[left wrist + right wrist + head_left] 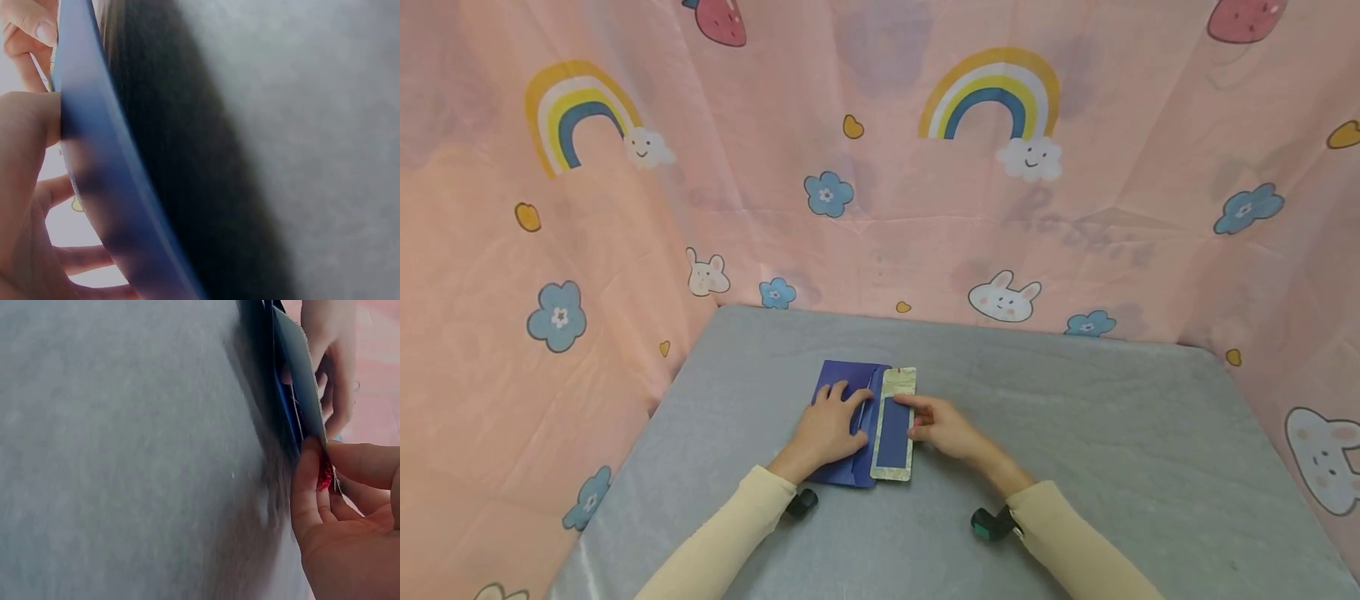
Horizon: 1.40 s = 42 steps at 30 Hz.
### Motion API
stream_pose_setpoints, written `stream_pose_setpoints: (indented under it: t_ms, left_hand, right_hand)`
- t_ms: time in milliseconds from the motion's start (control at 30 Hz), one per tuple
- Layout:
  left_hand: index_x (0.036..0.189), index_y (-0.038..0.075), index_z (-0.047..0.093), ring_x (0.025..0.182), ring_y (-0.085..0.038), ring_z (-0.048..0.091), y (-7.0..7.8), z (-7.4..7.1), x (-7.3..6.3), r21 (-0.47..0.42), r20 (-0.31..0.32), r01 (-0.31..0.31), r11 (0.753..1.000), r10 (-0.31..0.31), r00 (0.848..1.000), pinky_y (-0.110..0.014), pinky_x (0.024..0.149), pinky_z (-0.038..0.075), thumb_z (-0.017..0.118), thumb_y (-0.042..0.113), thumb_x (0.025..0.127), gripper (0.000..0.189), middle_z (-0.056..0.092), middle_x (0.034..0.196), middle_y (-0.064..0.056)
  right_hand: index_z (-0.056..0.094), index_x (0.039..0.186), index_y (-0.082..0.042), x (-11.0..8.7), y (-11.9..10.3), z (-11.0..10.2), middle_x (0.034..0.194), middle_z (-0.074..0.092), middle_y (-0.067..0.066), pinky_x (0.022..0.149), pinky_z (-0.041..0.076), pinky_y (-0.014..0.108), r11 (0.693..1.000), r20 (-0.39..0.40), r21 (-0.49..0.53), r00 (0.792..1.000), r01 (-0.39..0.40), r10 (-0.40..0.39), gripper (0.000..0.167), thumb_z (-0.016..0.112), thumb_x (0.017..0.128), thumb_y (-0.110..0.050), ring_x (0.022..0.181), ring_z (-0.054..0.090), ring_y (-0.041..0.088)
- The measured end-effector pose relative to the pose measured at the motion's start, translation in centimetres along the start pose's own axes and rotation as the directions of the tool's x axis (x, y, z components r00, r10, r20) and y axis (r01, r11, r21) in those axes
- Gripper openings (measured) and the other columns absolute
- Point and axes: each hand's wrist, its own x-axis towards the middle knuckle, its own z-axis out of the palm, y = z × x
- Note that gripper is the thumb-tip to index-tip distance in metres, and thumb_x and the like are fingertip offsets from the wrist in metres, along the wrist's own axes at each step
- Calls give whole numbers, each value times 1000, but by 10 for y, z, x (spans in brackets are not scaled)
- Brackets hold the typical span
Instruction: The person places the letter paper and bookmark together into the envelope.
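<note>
A dark blue paper folder (850,372) lies on the table, its right part folded at a crease. My left hand (831,423) rests on it with fingers spread; in the left wrist view the thumb and fingers lie along the folder (94,106). Along the folder's right edge is a long bookmark (892,442) with a pale patterned border and blue middle. My right hand (946,429) pinches its right edge between thumb and fingers. In the right wrist view a bit of red thread (324,475) shows by the fingertips, and the bookmark (303,369) stands slightly tilted.
The table (1075,433) has a grey cloth surface. A pink printed curtain (760,125) hangs behind it and at both sides. Dark wrist cameras (992,525) sit at both sleeves, just above the table.
</note>
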Motion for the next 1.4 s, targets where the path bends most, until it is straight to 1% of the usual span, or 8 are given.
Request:
stream_pose_setpoints:
  t_ms: [100, 233, 300, 500, 667, 1033, 1267, 1400]
  left_hand:
    - [140, 30, 53, 132, -50, 46, 0, 0, 0, -9, -6, 2, 1000, -2, 1000, -64, 93, 49, 69, 34, 82, 61, 50, 144, -19]
    - [140, 29, 54, 132, -50, 47, -1, -1, 0, -11, -11, 3, 1000, -3, 1000, -63, 95, 48, 68, 34, 83, 59, 51, 144, -19]
    - [140, 29, 54, 132, -50, 47, -1, -1, 0, -11, -10, 3, 1000, -3, 1000, -63, 96, 48, 68, 34, 83, 58, 51, 144, -19]
    - [142, 28, 52, 133, -49, 47, -2, 0, 1, -2, -4, 2, 1000, -2, 1000, -62, 96, 49, 67, 35, 84, 60, 51, 144, -19]
    - [142, 28, 52, 132, -50, 47, -3, 1, 1, -5, -9, -1, 1000, 1, 1000, -62, 96, 49, 67, 35, 83, 62, 51, 144, -19]
    - [142, 30, 52, 133, -49, 47, -3, 1, 0, -17, 2, 1, 1000, -1, 1000, -62, 96, 48, 69, 35, 83, 62, 51, 144, -19]
    - [142, 29, 52, 133, -50, 46, -3, 0, 0, -19, 3, 3, 1000, -3, 1000, -62, 96, 49, 69, 35, 82, 63, 51, 144, -19]
    - [143, 29, 51, 133, -51, 46, -3, 0, 0, -22, 0, 3, 1000, -3, 1000, -63, 96, 48, 68, 34, 82, 63, 50, 145, -20]
  right_hand:
    - [43, 147, 3, 2, -1, 3, 85, 61, 10, 58, 42, 21, 1000, 20, 13, 1000, 1, -1, 58, 58, 91, 7, 66, 48, 9]
    - [42, 147, 4, 6, -2, 7, 103, 70, 23, 60, 45, 22, 1000, 27, 15, 1000, -2, 1, 58, 56, 91, 7, 70, 55, 9]
    - [41, 147, 4, 8, -2, 9, 105, 70, 25, 59, 43, 21, 1000, 25, 6, 1000, -8, 8, 58, 55, 91, 7, 66, 53, 9]
    - [41, 147, 4, 14, -1, 14, 75, 58, 7, 53, 35, 20, 1000, 17, -15, 1000, -19, 19, 57, 54, 91, 7, 55, 38, 7]
    - [42, 147, 3, 19, -2, 17, 64, 48, -1, 52, 34, 20, 999, 11, -39, 1000, -9, 10, 57, 54, 91, 6, 53, 38, 7]
    - [42, 147, 1, 27, -4, 23, 62, 50, -1, 51, 34, 22, 997, -4, -80, 1000, -5, 5, 59, 55, 90, 6, 53, 40, 10]
    - [39, 148, -2, 31, -8, 27, 80, 61, 10, 58, 46, 26, 997, -54, -73, 998, -39, 35, 62, 54, 89, 8, 62, 52, 13]
    - [36, 149, -3, 35, -13, 29, 75, 58, 6, 56, 46, 26, 993, -84, -98, 995, -68, 60, 64, 54, 89, 8, 59, 52, 13]
